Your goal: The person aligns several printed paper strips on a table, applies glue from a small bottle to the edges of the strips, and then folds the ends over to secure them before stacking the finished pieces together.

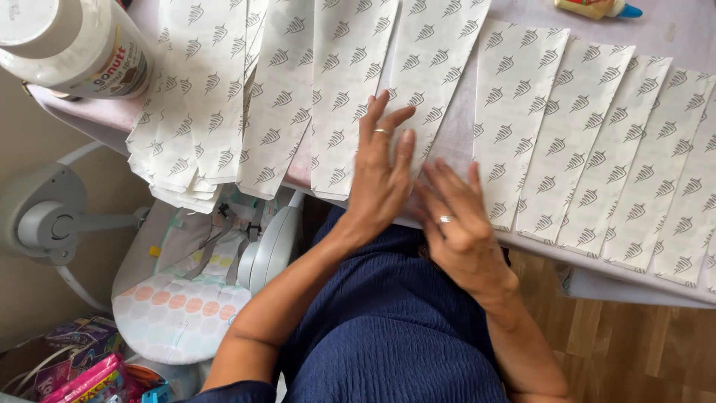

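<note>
Both hands lie flat on the work, fingers stretched out and gripping nothing: the left hand (382, 173) presses its palm and spread fingers onto a long white paper strip (429, 71) printed with small grey leaf marks, while the right hand (456, 224) rests just beside it, its fingertips down near the table's front edge where the strip ends, a ring showing on each hand. That strip lies in the middle of the table (675, 26), running away from the person. To the right, more printed strips (574, 142) sit side by side, edges overlapping, fanned toward the far corner. To the left another stack of strips (201, 112) overhangs the table edge in layers. At the far left corner stands a white jar (74, 45) with a coloured label; at the top right lies a small glue bottle (597, 7) with a blue cap. Below the table, on the left, a baby seat (186, 298) with pastel dots stands on the floor, and the person's dark blue dress (388, 328) fills the foreground
</note>
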